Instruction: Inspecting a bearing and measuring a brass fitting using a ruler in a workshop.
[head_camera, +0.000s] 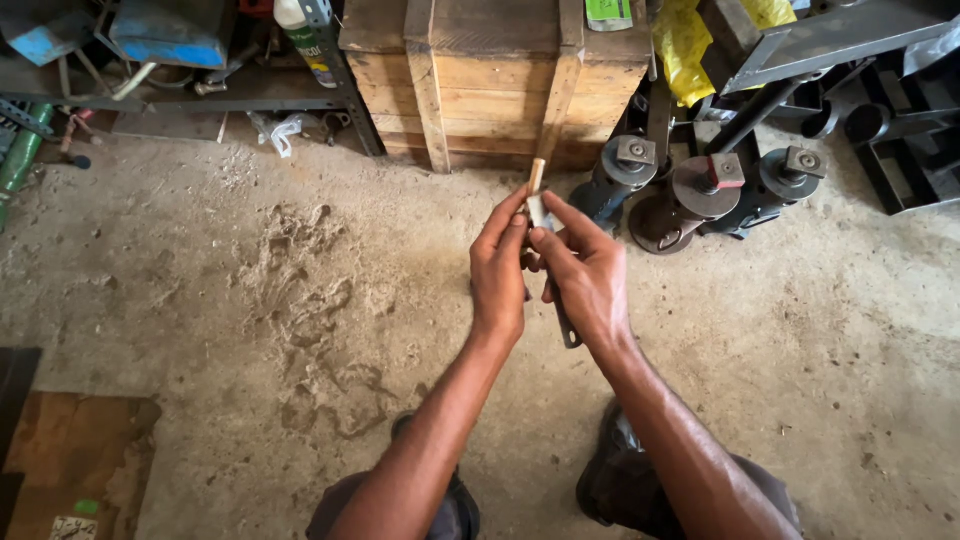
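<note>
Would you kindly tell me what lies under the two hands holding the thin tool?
Below the left hand and right hand is bare, sandy concrete floor. The thin tool is mostly covered by fingers; only its ends show.

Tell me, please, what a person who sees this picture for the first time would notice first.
First come the two bare hands in the middle: the left hand and the right hand together hold a thin metal strip with a pale wooden stick rising above the fingers. Behind them a wooden crate stands on the dusty concrete floor, and to its right stand three dark metal cylinders.
</note>
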